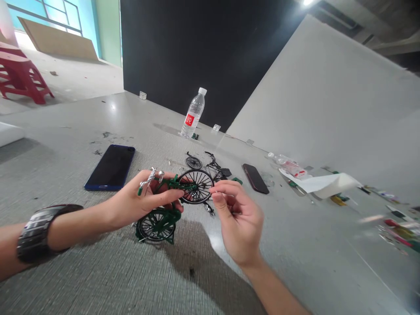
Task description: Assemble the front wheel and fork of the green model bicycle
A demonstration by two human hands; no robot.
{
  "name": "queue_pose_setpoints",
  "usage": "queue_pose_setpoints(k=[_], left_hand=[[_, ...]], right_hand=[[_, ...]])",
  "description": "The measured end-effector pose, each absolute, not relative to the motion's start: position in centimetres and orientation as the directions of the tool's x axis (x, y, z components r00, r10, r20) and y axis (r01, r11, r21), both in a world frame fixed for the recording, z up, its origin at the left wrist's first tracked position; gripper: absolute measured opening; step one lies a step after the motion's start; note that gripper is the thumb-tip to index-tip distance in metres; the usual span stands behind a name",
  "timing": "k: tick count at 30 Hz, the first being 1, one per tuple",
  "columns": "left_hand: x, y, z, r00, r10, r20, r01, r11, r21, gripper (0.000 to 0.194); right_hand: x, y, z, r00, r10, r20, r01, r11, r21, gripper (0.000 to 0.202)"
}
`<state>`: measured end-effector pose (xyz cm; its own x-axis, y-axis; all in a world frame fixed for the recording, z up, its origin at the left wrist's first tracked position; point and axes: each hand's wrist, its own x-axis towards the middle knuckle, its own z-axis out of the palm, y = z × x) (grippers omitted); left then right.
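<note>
My left hand grips a green model bicycle by its frame, thumb laid along it. The bicycle is tilted, its silver handlebar showing above my fingers. Its black spoked wheel points toward my right hand. That hand is closed in a pinch close to the wheel's rim; a tiny pale thing seems to lie between thumb and forefinger, too small to name. Beyond my hands, a black model bicycle frame lies on the table beside a loose small wheel.
A blue phone lies to the left and a dark phone to the right. At the back stands a water bottle; another bottle lies by white paper. Small parts are scattered at far right. A black panel rises behind.
</note>
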<state>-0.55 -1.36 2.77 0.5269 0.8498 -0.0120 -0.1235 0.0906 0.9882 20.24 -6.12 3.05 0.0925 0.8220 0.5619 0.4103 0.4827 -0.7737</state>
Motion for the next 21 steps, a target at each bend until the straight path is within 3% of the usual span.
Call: queue_pose_setpoints(k=[16,21], left_hand=[[-0.51,-1.63,2.58,0.522,0.853,0.000,-0.093,0.056,0.994,0.023],[-0.31,-1.53,2.67,0.498,0.867,0.015,-0.055,0.014,0.998,0.026]], right_hand=[[20.09,-6.21,3.25,0.132,0.814,0.566,0.408,0.476,-0.779,0.007],[20.10,-6.20,2.93,0.025,0.875,0.484,0.426,0.428,-0.797,0.008]])
